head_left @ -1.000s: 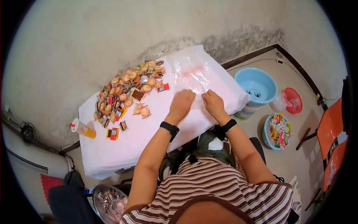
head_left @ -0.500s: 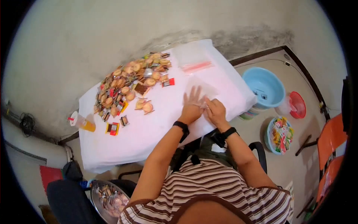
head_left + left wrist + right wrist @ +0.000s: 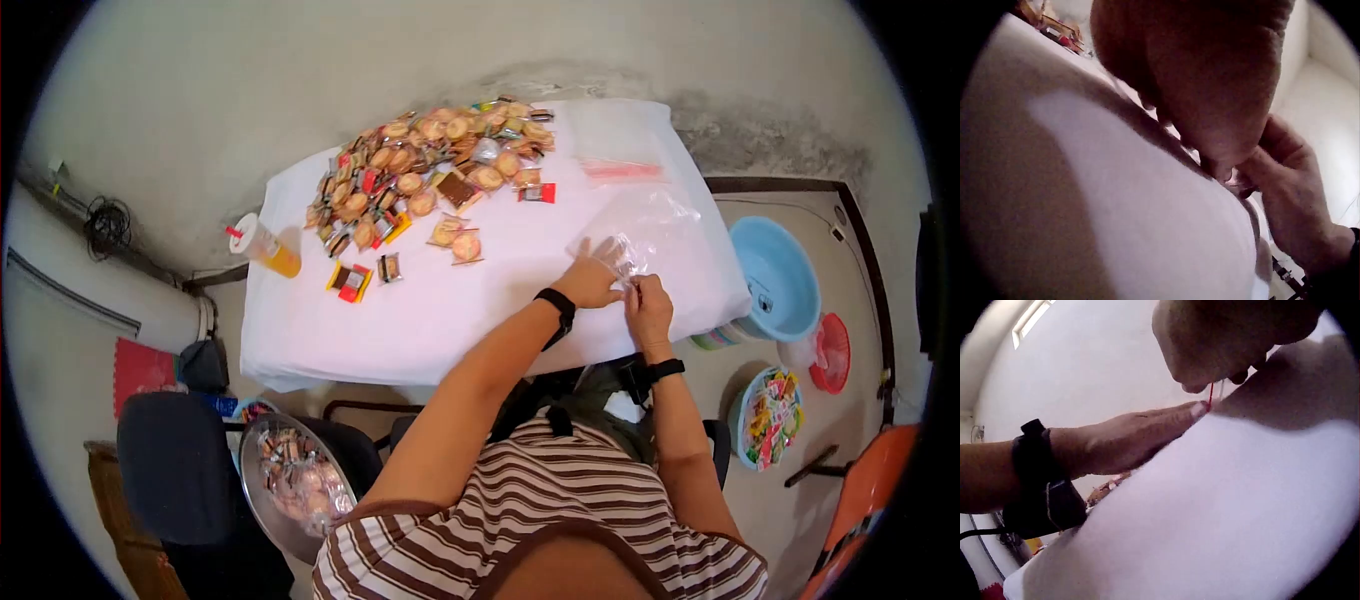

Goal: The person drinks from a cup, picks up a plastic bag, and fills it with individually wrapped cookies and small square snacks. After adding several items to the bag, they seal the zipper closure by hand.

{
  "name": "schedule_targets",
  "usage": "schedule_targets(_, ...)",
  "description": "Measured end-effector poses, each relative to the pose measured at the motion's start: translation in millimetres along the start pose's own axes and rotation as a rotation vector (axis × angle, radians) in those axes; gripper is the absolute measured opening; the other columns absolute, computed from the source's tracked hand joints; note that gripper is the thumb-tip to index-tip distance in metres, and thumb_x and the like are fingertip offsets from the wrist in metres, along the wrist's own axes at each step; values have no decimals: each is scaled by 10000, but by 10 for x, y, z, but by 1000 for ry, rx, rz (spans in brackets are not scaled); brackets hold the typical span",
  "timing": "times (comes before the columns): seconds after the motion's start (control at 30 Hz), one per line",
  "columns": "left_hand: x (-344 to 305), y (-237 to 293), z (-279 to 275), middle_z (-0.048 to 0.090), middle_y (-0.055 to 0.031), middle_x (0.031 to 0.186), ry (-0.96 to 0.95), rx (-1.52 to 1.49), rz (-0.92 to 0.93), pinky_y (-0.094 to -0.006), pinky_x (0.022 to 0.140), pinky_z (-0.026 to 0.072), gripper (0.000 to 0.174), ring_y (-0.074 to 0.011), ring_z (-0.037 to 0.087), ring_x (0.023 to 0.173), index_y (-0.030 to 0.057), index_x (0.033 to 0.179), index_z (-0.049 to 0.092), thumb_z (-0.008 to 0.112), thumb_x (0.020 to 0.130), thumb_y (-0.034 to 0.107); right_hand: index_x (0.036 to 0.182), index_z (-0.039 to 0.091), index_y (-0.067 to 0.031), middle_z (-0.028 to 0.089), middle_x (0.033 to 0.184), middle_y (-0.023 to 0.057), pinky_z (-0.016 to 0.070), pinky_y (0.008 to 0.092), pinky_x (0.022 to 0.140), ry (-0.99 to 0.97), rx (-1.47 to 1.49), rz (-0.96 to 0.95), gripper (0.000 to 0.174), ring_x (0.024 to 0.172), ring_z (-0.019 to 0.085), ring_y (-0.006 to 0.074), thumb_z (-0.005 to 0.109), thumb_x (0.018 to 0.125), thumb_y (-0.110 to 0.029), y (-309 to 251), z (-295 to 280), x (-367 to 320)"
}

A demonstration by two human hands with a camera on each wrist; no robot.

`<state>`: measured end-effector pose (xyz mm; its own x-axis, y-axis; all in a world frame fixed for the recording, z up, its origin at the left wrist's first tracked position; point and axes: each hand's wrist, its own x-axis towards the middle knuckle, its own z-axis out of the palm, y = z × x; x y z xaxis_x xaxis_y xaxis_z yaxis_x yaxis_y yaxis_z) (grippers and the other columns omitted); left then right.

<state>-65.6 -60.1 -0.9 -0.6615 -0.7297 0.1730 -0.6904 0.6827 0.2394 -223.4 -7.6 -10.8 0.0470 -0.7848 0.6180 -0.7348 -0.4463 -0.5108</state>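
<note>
A clear plastic zip bag [image 3: 650, 228] lies over the white-covered table in front of both hands. My left hand [image 3: 590, 282] rests at its near left edge with the fingers straight, partly seen through the film. The right hand [image 3: 650, 305] pinches the bag's near edge beside the left thumb. In the right wrist view, a thin red zip line [image 3: 1212, 394] runs down from the right hand [image 3: 1229, 344] to the left thumb tip [image 3: 1199, 410]. The left wrist view has the left palm [image 3: 1204, 75] close over the cloth, its fingertips mostly hidden.
Several more bags with pink-red strips [image 3: 622, 172] lie at the table's back right. A pile of wrapped cookies [image 3: 410, 185] covers the back left, with a few loose packs [image 3: 350, 282] nearer and a drink cup [image 3: 268, 248] at the left edge. Blue basins [image 3: 775, 270] stand on the floor at right.
The head view has swung, shifting the table rightward. The bag, earlier over the stacked bags, now lies nearer, below them. The left fingers went from bent to straight; the right hand still pinches its edge.
</note>
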Motion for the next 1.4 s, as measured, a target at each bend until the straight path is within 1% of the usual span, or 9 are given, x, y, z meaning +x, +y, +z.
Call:
schedule_targets(0.37, -979, -174, -214, 384, -189, 1387, 12, -69, -39, -509, 1026, 294, 526, -326, 347, 1300, 86, 1265, 492, 646, 799, 274, 855, 613, -49, 582, 787, 109, 470, 324, 550, 16, 44, 24, 49, 619, 582, 234, 616, 807, -57, 88, 282, 61)
schedule_targets(0.43, -1287, -462, -183, 405, -192, 1371, 280, -158, -102, -463, 1041, 302, 501, -316, 375, 1285, 95, 1266, 490, 637, 801, 210, 856, 614, -48, 582, 777, 110, 471, 321, 562, 20, 123, 120, 53, 631, 583, 241, 614, 805, -64, 12, 275, 73)
schedule_targets(0.57, -2080, -782, -762, 414, -242, 1315, 772, 351, -664, -495, 1036, 293, 547, -427, 360, 1241, 7, 1197, 505, 701, 704, 140, 844, 617, -52, 581, 766, 103, 471, 318, 569, -3, 92, 101, 43, 628, 582, 244, 613, 806, -72, 34, 287, 79)
schedule_targets(0.63, -2496, -1063, -921, 306, -311, 1370, 1019, 284, -983, -504, 1062, 242, 635, -459, 291, 1277, -15, 1247, 457, 722, 708, 192, 842, 617, -55, 582, 773, 100, 470, 319, 566, 39, 56, 53, 42, 633, 583, 244, 615, 806, -77, 11, 288, 81)
schedule_targets(0.7, -2844, -1174, -921, 258, -331, 1390, 923, 403, -1181, -489, 1063, 243, 768, -459, 259, 1295, -39, 1313, 379, 752, 695, 222, 840, 618, -60, 590, 784, 97, 472, 329, 574, 9, 52, 60, 40, 646, 588, 257, 617, 805, -80, 32, 288, 71)
schedule_targets(0.77, -3033, -1257, -904, 231, -336, 1400, 974, -38, -1273, -497, 1058, 241, 926, -453, 245, 1304, -27, 1373, 292, 793, 649, 257, 837, 618, -61, 597, 794, 98, 474, 340, 585, 10, 29, 63, 39, 656, 590, 271, 618, 805, -84, 34, 298, 63)
schedule_targets(0.9, -3082, -1335, -856, 172, -308, 1439, 636, 47, -1133, -416, 1068, 276, 1041, -406, 216, 1343, 10, 1405, 267, 830, 582, 308, 839, 617, -59, 603, 807, 103, 475, 346, 596, 6, 15, 17, 44, 668, 591, 280, 615, 807, -89, 34, 289, 66)
schedule_targets(1.03, -2809, -1245, -964, 254, -305, 1405, 452, 157, -1244, -511, 1050, 254, 963, -455, 285, 1281, 115, 1386, 366, 804, 587, 428, 847, 616, -56, 595, 802, 107, 472, 339, 595, 4, 35, 44, 53, 670, 589, 273, 611, 809, -92, 27, 289, 68)
schedule_targets(1.4, -2205, -1273, -390, 186, -356, 1397, 614, 117, -866, -544, 1066, 204, 795, -522, 163, 1299, 35, 1351, 382, 755, 699, 296, 838, 614, -61, 578, 769, 107, 463, 349, 576, 13, 48, 72, 42, 641, 579, 280, 602, 803, -80, 43, 301, 56)
